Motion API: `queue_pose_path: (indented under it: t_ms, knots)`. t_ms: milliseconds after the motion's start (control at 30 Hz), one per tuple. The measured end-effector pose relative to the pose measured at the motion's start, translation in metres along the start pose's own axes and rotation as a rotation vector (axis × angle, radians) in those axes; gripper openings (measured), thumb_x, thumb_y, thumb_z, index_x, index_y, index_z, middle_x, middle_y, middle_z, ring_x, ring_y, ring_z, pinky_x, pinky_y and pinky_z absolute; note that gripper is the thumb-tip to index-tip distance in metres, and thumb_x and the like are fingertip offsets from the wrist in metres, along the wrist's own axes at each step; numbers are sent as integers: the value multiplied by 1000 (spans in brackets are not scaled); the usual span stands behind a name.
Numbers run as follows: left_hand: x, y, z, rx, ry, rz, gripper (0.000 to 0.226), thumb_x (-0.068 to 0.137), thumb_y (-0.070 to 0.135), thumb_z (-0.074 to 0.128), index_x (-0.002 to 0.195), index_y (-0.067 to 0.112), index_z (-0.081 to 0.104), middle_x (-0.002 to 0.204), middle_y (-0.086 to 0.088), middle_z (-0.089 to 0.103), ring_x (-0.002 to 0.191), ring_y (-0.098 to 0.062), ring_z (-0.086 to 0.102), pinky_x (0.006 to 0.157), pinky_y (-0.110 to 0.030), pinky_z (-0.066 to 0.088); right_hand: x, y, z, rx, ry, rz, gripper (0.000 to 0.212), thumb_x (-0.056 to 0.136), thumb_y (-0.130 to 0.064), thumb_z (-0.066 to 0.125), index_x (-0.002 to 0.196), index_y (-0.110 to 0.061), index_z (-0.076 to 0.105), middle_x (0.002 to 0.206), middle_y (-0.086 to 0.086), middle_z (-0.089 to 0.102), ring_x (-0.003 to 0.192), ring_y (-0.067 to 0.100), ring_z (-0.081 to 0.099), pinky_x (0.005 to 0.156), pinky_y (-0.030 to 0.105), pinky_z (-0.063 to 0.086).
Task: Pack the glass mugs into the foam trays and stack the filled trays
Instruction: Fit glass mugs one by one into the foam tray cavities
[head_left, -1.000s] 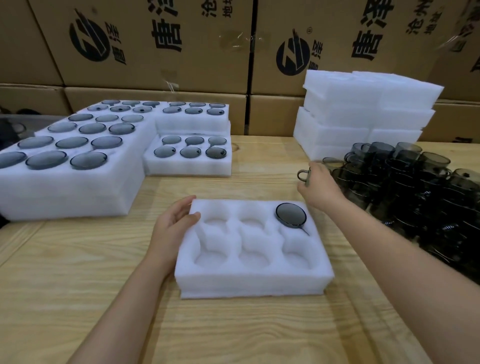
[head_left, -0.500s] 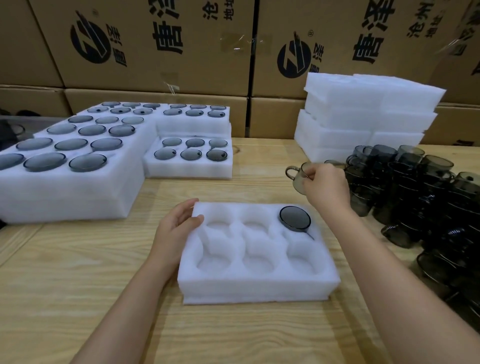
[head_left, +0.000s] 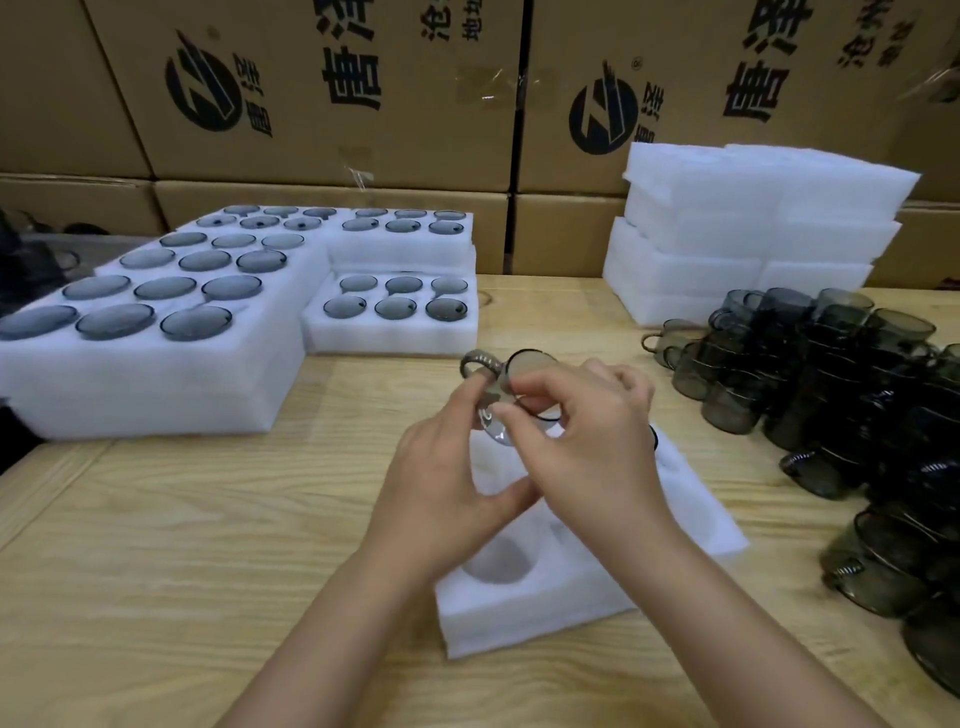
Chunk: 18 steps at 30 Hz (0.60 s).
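Since half a second ago the right hand has carried a glass mug away from the cluster of loose mugs on the right and brought it in over the open foam tray. The left hand has left the tray's edge to meet it. Both hands are now closed on the one mug, fingertips pinching its body, held in the air above the tray's far pockets.

The mug lies tilted, its long axis running roughly away from the person, with one round end facing the far side. Its handle sticks out to the upper left. Whether that far end is the base or the mouth I cannot tell for sure.

The hold looks like a light fingertip pinch on smooth glass, so the mug could slip during turning and drop onto the tray or tabletop. The tray now sits skewed with nothing steadying it. A push into a pocket could shove it. A badly turned handle may catch on the foam.
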<state>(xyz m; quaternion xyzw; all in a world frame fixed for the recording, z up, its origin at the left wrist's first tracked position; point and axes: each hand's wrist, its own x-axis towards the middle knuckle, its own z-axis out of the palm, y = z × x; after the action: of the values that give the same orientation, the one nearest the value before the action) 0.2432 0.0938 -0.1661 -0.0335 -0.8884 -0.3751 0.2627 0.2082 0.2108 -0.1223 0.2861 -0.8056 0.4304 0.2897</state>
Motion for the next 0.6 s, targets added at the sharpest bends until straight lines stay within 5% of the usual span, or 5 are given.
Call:
queue_pose_path:
  t_ms: [100, 167, 367, 467, 600]
  knots:
    - [0, -6, 0, -107, 61, -100, 52, 60, 50, 66, 108, 40, 48, 91, 27, 63, 88, 4, 59, 71, -6, 39, -7, -2, 7, 115, -114, 40, 7, 72, -15, 76, 76, -12, 71, 65, -16, 59, 74, 10, 46, 76, 31, 38]
    - [0, -13, -1, -229, 29, -125, 43, 63, 49, 66, 103, 44, 50, 96, 30, 64, 92, 9, 60, 73, -5, 40, -8, -1, 6, 153, -144, 34, 9, 74, -17, 76, 83, -16, 72, 77, -11, 64, 80, 6, 47, 78, 25, 40]
    - [6, -34, -3, -445, -143, -118, 57, 73, 34, 74, 125, 36, 51, 118, 17, 64, 114, -6, 59, 101, -35, 46, -1, 30, -9, 239, -575, 93, 73, 78, -29, 64, 138, -47, 28, 145, -15, 30, 136, 1, 19, 110, 23, 24]
    - [11, -39, -4, -422, -203, -104, 69, 73, 37, 76, 134, 30, 46, 127, 16, 60, 121, -4, 54, 105, -30, 42, -7, 39, -5, 418, -597, 198, 70, 82, -17, 67, 135, -44, 30, 135, -17, 45, 126, -3, 40, 105, 31, 39]
    - [15, -38, -6, -404, -194, -113, 65, 78, 41, 73, 133, 41, 38, 133, 17, 53, 119, -2, 54, 102, -29, 44, -10, 39, 6, 385, -333, 278, 60, 70, -21, 80, 112, -48, 46, 116, -19, 57, 106, -1, 55, 85, 28, 50]
